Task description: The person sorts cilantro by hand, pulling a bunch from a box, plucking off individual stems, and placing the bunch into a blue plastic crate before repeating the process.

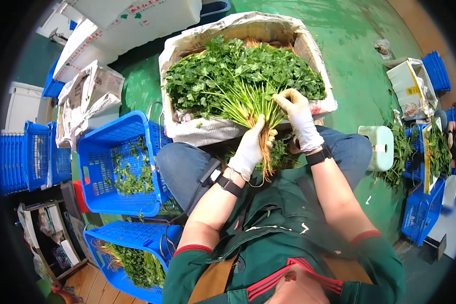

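My left hand (249, 152), in a white glove, is closed around the base of a bunch of leafy greens (248, 104). Brown roots (266, 157) hang down below the grip, and the green stems fan out upward. At the right edge of the stems, the thumb and forefinger of my gloved right hand (300, 115) are pinched together against a stem. Beyond both hands, a white foam box (202, 133) lined with newspaper holds a thick pile of the same greens (202, 83). More greens (278, 161) lie low between my knees, partly hidden by my hands.
To the left, a blue basket (86, 169) has loose leaves at its bottom. Below it, another blue basket (129, 229) holds rooted greens. A pale green stool (381, 147) stands at right on the green floor. Foam boxes (152, 25) and stacked blue crates (35, 154) line the left side.
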Tool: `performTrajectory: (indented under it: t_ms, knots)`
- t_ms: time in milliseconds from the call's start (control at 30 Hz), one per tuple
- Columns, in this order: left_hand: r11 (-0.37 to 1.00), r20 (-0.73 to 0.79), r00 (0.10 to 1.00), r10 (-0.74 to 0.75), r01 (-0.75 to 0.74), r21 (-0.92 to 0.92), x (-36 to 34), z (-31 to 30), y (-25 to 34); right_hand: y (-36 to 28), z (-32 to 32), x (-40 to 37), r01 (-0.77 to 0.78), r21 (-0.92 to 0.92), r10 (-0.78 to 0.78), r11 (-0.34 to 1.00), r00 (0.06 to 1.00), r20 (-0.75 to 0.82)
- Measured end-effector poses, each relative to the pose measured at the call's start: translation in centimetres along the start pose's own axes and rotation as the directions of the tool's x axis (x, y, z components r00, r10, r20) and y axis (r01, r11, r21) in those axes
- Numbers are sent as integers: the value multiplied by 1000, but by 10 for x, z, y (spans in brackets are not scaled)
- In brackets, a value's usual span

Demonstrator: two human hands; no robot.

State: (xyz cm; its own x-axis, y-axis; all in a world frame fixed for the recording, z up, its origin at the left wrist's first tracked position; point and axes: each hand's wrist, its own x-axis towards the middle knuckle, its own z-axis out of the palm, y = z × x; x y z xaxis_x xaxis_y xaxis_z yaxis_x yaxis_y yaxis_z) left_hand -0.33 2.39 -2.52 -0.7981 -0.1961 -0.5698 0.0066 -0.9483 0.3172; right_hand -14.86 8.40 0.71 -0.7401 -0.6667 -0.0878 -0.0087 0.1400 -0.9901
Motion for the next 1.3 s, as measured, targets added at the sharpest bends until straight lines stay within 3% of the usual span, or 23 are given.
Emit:
performTrajectory:
  t_ms: [33, 67, 133, 167, 233, 333, 500, 567, 633, 667, 700, 733, 767, 833, 900, 967, 1033, 1100, 1133, 1167, 1233, 1267, 1300]
  knots:
    - [998, 6, 1000, -30, 31, -47, -5, 5, 4, -2, -2, -2, -60, 112, 55, 992, 997, 50]
    - [998, 6, 1000, -26, 26, -56, -2, 0, 3, 2, 0, 0, -61, 105, 55, 993, 997, 58]
    - [1000, 62, 998, -19, 20, -19, 4, -10, -1, 6, 8, 0, 272, -140, -280, 952, 959, -43]
    - [1000, 62, 998, -19, 21, -21, 5, -11, -3, 2, 9, 1, 271, -141, -280, 952, 959, -42]
    - [994, 0, 998, 58, -58, 93, 6, -11, -6, -6, 11, 2, 342, -614, -422, 712, 907, 15]
    - [996, 0, 998, 65, -65, 59, 5, -9, -4, 8, 8, 6, 228, -552, -295, 802, 955, -34]
    - [994, -56, 996, 70, -65, 83, 4, -7, -6, -5, 7, -15, 186, -382, -200, 905, 980, 2]
    - [993, -61, 995, 76, -70, 100, 2, -2, -4, -8, 9, -21, 449, -314, -437, 837, 893, 112]
    - [990, -15, 997, 73, -71, 124, 2, -3, -3, -9, 10, -20, 526, -219, -508, 822, 851, 136]
    - [986, 26, 997, 68, -71, 153, 2, -3, -1, -14, 7, -21, 220, 16, -220, 975, 962, 165]
    - [985, 26, 997, 72, -75, 154, 1, -4, 1, -19, 5, -22, -136, 228, 74, 964, 962, 263]
    - [992, 102, 994, 46, -57, 113, -2, -4, 4, -28, 5, -26, -264, 307, 173, 914, 940, 293]
    - [997, 179, 984, 22, -35, 73, -4, -3, 6, -25, 4, -25, -263, 306, 172, 915, 940, 294]
    - [998, 204, 979, 17, -29, 56, -4, -2, 7, -15, 2, -23, -304, 454, 218, 837, 948, 231]
    - [997, 216, 976, 17, 1, -83, -4, -6, 6, -10, 3, -24, -273, 537, 223, 798, 962, 157]
    - [999, 179, 983, 32, -25, -38, -2, -4, 5, -14, 0, -40, -238, 422, 131, 875, 955, 267]
    - [997, 29, 997, 69, -68, -34, 1, -3, 0, -26, 1, -59, -190, 318, 93, 929, 951, 295]
    - [994, 154, 982, 109, -110, -5, 6, -14, -5, -66, -7, -73, -327, 2, 287, 945, 831, 476]
    - [995, 72, 993, 90, -92, 35, 3, -7, -1, -52, -17, -70, 0, -219, 145, 976, 750, 645]
    - [995, -13, 997, 74, -73, 73, -1, 1, 4, -50, -22, -64, 237, -247, 66, 939, 584, 809]
    - [994, 24, 996, 90, -91, 63, 2, -5, 0, -64, -27, -54, 17, -424, 226, 905, 827, 515]
    - [994, 15, 996, 89, -90, 55, 1, -4, 0, -56, -26, -34, -189, -272, 280, 943, 894, 349]
    - [995, 8, 996, 92, -92, 48, 0, -2, 0, -37, -23, -15, -88, -284, 121, 955, 988, 99]
